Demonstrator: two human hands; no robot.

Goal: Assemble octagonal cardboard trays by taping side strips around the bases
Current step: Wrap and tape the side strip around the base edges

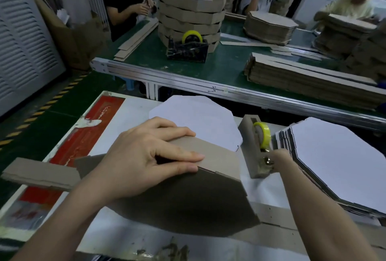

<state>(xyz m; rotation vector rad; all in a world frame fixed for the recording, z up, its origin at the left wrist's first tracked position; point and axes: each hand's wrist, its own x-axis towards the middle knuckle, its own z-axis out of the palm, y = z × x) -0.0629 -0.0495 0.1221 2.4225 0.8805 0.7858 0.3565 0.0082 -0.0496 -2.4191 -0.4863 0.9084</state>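
My left hand (150,156) grips the top edge of a brown cardboard side strip (217,156), holding it against a tilted octagonal base (188,202) whose brown underside faces me. The strip's loose end (39,174) sticks out to the left. A white octagonal base (200,118) lies flat behind it. My right hand (278,159) reaches to the front of a cardboard-cased tape dispenser (250,148) with a yellow tape roll (263,135); its fingertips are at the cutter, and whether they pinch tape is unclear.
A stack of white-faced octagonal bases (334,160) lies at the right. Beyond runs a green conveyor table (227,62) with stacked finished trays (190,14), a second black dispenser (188,49) and piles of strips (302,77). Other people work at its far side.
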